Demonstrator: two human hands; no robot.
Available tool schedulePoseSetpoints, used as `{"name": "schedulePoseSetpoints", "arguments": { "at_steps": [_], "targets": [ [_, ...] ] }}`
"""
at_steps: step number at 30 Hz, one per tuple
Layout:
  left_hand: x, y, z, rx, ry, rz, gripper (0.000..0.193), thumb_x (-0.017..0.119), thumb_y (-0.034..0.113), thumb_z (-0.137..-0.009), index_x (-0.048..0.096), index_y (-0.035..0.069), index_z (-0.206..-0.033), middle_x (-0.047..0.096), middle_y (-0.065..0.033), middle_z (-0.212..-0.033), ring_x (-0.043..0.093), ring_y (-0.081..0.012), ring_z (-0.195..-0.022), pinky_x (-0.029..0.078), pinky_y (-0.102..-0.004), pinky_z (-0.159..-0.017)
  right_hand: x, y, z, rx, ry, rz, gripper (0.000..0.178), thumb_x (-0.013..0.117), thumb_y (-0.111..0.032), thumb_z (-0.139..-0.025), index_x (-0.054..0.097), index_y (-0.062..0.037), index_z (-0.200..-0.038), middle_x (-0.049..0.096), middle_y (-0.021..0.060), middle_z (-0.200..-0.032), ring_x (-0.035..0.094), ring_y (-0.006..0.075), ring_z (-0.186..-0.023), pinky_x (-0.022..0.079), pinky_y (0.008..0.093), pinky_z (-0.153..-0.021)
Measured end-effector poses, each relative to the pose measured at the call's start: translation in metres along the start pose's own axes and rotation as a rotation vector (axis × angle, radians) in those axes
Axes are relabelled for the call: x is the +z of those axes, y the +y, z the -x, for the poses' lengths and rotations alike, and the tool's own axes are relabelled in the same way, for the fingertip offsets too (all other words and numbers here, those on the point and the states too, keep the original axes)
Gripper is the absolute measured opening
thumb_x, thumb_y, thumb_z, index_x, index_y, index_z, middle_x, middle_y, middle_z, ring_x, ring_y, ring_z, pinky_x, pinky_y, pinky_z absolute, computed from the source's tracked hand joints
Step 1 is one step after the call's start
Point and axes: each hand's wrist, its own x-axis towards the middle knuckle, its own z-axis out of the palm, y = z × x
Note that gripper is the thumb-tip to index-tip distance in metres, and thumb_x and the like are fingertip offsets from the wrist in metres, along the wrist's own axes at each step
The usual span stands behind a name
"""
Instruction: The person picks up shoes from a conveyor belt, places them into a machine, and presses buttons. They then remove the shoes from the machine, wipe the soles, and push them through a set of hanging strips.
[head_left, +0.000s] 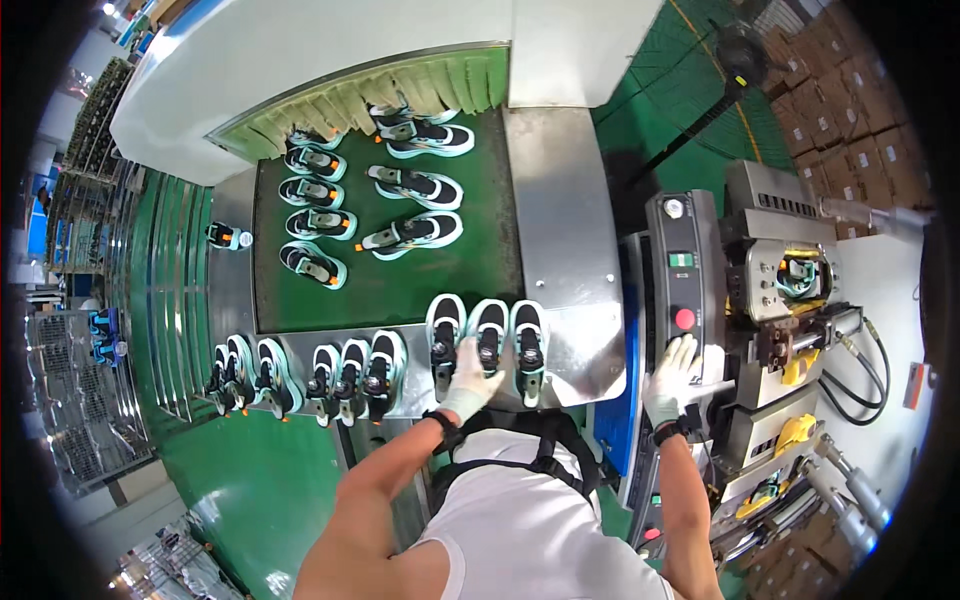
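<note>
Three black-and-white sneakers with pale teal soles stand side by side on the metal ledge in front of me. My left hand, in a white glove, is closed around the heel end of the middle sneaker, fingers on its left and thumb on its right. The left sneaker is close against those fingers; the right sneaker stands just beyond the thumb. My right hand, also gloved, lies with fingers stretched out on the machine's control panel, below a red push button.
More sneakers line the metal ledge leftward. Two columns of sneakers lie on a green conveyor belt before a curtained opening. The machine at right holds shoes near hoses. A fan and cartons stand behind.
</note>
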Motion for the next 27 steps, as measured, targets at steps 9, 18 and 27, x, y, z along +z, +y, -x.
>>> {"name": "schedulePoseSetpoints", "arguments": {
  "at_steps": [9,18,27],
  "targets": [
    [-0.012,-0.017,-0.014,0.039,0.024,0.061,0.077,0.073,0.014,-0.077,0.034,-0.006,-0.141,0.038,-0.0338,-0.142,0.037,-0.0486,-0.136,0.035,-0.0457,-0.114,-0.106,-0.199,0.051,-0.290,-0.064,-1.463,0.083,0.077,-0.015,-0.078,0.034,0.0060,-0.146,0.049,0.0292,-0.136,0.051,0.0399,-0.126,0.039,0.0455,-0.109],
    [-0.049,0.019,-0.051,-0.107,-0.199,0.223,0.059,0.072,0.011,-0.080,0.049,0.003,-0.134,0.066,-0.0120,-0.113,0.065,-0.0214,-0.100,0.051,-0.0336,-0.091,-0.108,-0.197,0.064,0.565,-0.087,-1.977,0.066,0.079,-0.020,-0.083,0.046,0.0031,-0.136,0.062,0.0159,-0.109,0.063,0.0259,-0.099,0.050,0.0360,-0.088],
    [0.048,0.170,0.050,0.474,-1.068,0.124,0.068,0.073,0.011,-0.084,0.041,0.001,-0.143,0.065,-0.0167,-0.119,0.066,-0.0215,-0.106,0.052,-0.0344,-0.094,-0.114,-0.078,0.285,1.436,0.186,-2.432,0.068,0.079,-0.025,-0.086,0.044,0.0043,-0.137,0.066,0.0121,-0.081,0.056,0.0106,-0.046,0.045,0.0277,-0.042]
  ]
}}
